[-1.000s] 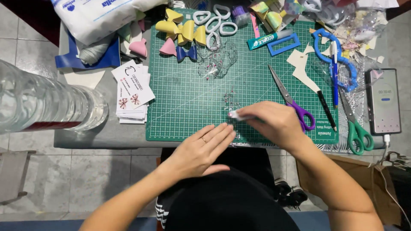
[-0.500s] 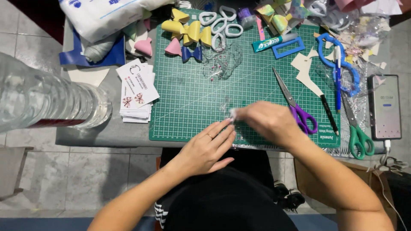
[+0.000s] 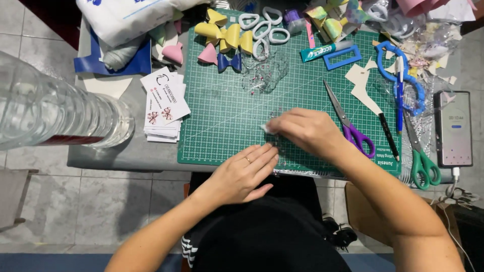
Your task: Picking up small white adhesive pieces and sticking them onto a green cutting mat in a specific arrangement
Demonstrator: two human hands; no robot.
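right hand [image 3: 307,132]: fingers pinch small white piece [image 3: 267,129] | left hand [image 3: 245,171]: fingers flat, open

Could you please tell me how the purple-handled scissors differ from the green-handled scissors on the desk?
The purple scissors lie on the green cutting mat, beside the right hand; the green scissors lie at the mat's right edge, near the phone. Handle colours differ. Both lie closed, handles toward the person.
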